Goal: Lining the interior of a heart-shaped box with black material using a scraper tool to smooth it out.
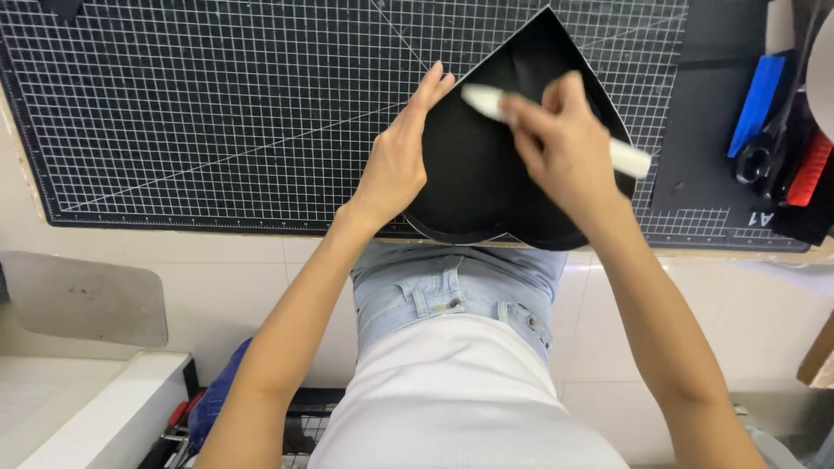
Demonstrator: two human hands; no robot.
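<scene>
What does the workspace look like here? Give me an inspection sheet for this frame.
Surface: black cutting mat with a white grid, lying on a pale tiled top.
Job's things: black heart-shaped box, point away from the person, open side up; white stick-shaped tool.
Clutter: blue tool, red tool and scissors at the mat's right end.
Grippers: left hand rests against the box's left wall; right hand grips the white tool over the box.
Cables: nothing seen.
Surroundings: grey flat panel at lower left, white ledge under it.
</scene>
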